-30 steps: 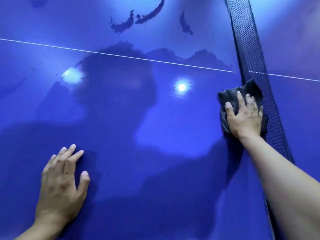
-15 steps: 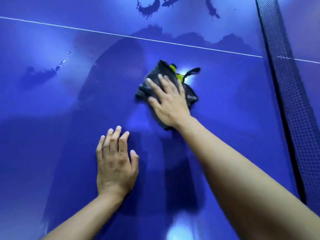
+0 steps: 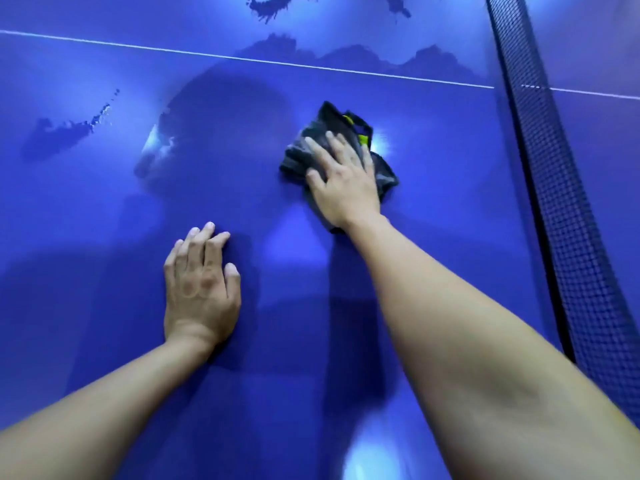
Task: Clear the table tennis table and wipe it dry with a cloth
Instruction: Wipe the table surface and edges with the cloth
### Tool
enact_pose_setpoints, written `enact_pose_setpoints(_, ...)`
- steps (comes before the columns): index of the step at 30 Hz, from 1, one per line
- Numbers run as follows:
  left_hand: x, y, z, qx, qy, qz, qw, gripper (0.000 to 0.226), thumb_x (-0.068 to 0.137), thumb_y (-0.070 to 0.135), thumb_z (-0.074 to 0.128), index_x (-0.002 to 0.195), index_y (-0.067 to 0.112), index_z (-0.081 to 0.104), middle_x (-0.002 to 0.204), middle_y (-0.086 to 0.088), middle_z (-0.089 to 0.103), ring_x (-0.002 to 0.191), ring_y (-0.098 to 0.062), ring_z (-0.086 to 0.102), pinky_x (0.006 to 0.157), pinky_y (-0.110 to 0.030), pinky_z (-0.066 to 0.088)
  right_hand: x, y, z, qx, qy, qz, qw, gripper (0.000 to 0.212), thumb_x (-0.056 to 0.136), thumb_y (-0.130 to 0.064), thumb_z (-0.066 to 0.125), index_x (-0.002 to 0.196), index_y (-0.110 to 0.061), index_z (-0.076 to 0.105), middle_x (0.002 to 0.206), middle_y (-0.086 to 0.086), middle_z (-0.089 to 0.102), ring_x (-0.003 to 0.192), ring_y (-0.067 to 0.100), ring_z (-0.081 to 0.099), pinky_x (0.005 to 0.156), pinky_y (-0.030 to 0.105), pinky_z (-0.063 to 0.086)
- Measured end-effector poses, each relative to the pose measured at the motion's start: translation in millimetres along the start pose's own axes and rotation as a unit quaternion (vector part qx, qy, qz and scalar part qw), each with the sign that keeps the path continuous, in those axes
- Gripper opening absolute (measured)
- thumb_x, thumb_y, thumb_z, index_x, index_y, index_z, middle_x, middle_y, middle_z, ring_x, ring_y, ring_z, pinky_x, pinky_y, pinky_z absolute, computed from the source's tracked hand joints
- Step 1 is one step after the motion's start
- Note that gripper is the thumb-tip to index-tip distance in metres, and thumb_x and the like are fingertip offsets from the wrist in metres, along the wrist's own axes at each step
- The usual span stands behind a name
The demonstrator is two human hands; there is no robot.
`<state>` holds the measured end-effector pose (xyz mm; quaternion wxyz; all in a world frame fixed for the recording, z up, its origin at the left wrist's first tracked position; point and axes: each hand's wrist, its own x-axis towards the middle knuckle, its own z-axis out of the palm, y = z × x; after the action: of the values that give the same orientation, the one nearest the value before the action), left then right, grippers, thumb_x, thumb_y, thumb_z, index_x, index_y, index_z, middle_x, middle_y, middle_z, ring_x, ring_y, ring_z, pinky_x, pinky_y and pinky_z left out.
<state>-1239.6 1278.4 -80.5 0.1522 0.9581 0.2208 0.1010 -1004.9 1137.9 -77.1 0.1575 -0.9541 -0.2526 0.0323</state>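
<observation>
The blue table tennis table (image 3: 433,168) fills the view. A crumpled dark grey cloth (image 3: 313,147) with a yellow-green tag lies on it right of centre. My right hand (image 3: 343,181) presses flat on the cloth with straight, spread fingers. My left hand (image 3: 199,289) rests flat on the bare table lower left of the cloth, fingers straight and together. Wet patches show on the surface: one at the left (image 3: 65,133), one past the white centre line (image 3: 346,60), and some at the top edge (image 3: 273,8).
The dark net (image 3: 554,188) runs from the top right down the right side. A white centre line (image 3: 138,47) crosses the table. Light glare spots sit beside the cloth and at the bottom edge.
My right hand slid the cloth from the net leftward to the middle of the table, then slightly back to the right. My left hand stays flat on the table.
</observation>
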Motion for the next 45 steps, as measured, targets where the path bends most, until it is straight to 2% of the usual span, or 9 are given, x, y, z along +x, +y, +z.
enact_pose_setpoints(5, -0.9, 3.7, -1.7, -0.003, -0.003, -0.024, 1.000, 0.044, 0.097, 0.025, 0.033, 0.135, 0.012, 0.051, 0.152, -0.009, 0.044, 0.142, -0.032, 0.036, 0.121, -0.046, 0.020, -63.6, 138.1, -45.6, -0.007, 0.039, 0.143, 0.989, 0.065, 0.094, -0.052, 0.032, 0.157, -0.038, 0.034, 0.168, 0.003, 0.025, 0.156, 0.016, 0.016, 0.127, 0.048, 0.001)
enact_pose_setpoints(8, 0.3, 5.1, -3.4, -0.009, -0.002, -0.028, 1.000, 0.046, 0.097, 0.028, 0.031, 0.135, 0.012, 0.051, 0.151, -0.009, 0.046, 0.141, -0.033, 0.038, 0.119, -0.049, 0.023, -111.8, 188.0, -64.3, -0.006, 0.071, 0.208, 0.975, 0.065, 0.095, -0.050, 0.034, 0.157, -0.032, 0.036, 0.167, 0.008, 0.027, 0.156, 0.021, 0.018, 0.127, 0.051, 0.003)
enact_pose_setpoints(15, -0.7, 0.6, -3.9, -0.031, -0.010, -0.025, 0.999, 0.051, 0.098, 0.034, 0.029, 0.137, 0.009, 0.052, 0.153, -0.011, 0.043, 0.140, -0.034, 0.038, 0.121, -0.050, 0.021, -131.6, 207.5, -66.7, -0.017, 0.104, 0.224, 0.969, 0.064, 0.095, -0.047, 0.034, 0.156, -0.027, 0.039, 0.165, 0.015, 0.030, 0.155, 0.027, 0.020, 0.126, 0.051, 0.005)
enact_pose_setpoints(18, -5.1, -6.7, -8.5, -0.023, -0.028, 0.002, 0.999, 0.056, 0.099, 0.038, 0.032, 0.142, 0.008, 0.052, 0.158, -0.013, 0.037, 0.144, -0.035, 0.035, 0.122, -0.049, 0.020, -131.5, 206.4, -68.4, -0.027, 0.102, 0.232, 0.967, 0.065, 0.095, -0.046, 0.033, 0.156, -0.026, 0.038, 0.165, 0.017, 0.028, 0.154, 0.029, 0.020, 0.125, 0.053, 0.005)
enact_pose_setpoints(23, -68.3, -32.5, -33.6, 0.024, -0.029, 0.047, 0.998, 0.057, 0.100, 0.031, 0.041, 0.153, 0.013, 0.041, 0.163, -0.012, 0.031, 0.150, -0.034, 0.029, 0.124, -0.047, 0.019, -111.9, 139.0, -50.4, -0.031, 0.105, 0.253, 0.961, 0.069, 0.092, -0.046, 0.031, 0.157, -0.023, 0.037, 0.166, 0.017, 0.025, 0.155, 0.028, 0.018, 0.125, 0.055, 0.004)
enact_pose_setpoints(31, -205.0, -80.2, -67.2, 0.035, -0.062, 0.047, 0.996, 0.059, 0.096, 0.031, 0.044, 0.152, 0.012, 0.045, 0.163, -0.011, 0.032, 0.151, -0.031, 0.030, 0.122, -0.050, 0.026, -65.7, -92.8, 34.5, -0.049, 0.050, 0.070, 0.995, 0.065, 0.094, -0.049, 0.032, 0.156, -0.034, 0.037, 0.166, 0.008, 0.028, 0.154, 0.021, 0.021, 0.125, 0.048, 0.006)
enact_pose_setpoints(37, -222.1, -82.6, -65.4, 0.036, -0.090, 0.059, 0.994, 0.065, 0.096, 0.031, 0.043, 0.158, 0.013, 0.033, 0.168, -0.010, 0.021, 0.156, -0.028, 0.019, 0.124, -0.052, 0.023, -94.2, -234.8, 77.3, -0.017, -0.026, -0.090, 0.995, 0.058, 0.100, -0.049, 0.036, 0.157, -0.042, 0.030, 0.169, 0.001, 0.021, 0.157, 0.015, 0.011, 0.126, 0.047, -0.002)
enact_pose_setpoints(41, -222.8, -84.2, -63.6, 0.042, -0.081, 0.072, 0.993, 0.064, 0.098, 0.031, 0.041, 0.158, 0.013, 0.033, 0.168, -0.010, 0.020, 0.156, -0.028, 0.018, 0.124, -0.052, 0.022, -112.0, -245.8, 75.7, 0.006, -0.037, -0.111, 0.993, 0.055, 0.101, -0.047, 0.036, 0.156, -0.042, 0.033, 0.169, -0.002, 0.023, 0.156, 0.011, 0.011, 0.126, 0.044, -0.005)
enact_pose_setpoints(45, -222.8, -80.9, -62.9, 0.042, -0.072, 0.064, 0.994, 0.064, 0.096, 0.034, 0.040, 0.157, 0.014, 0.036, 0.167, -0.009, 0.024, 0.155, -0.029, 0.021, 0.125, -0.051, 0.020, -116.2, -203.3, 61.0, 0.024, -0.020, -0.038, 0.999, 0.056, 0.100, -0.047, 0.038, 0.156, -0.042, 0.034, 0.168, -0.002, 0.024, 0.156, 0.012, 0.011, 0.126, 0.044, -0.005)
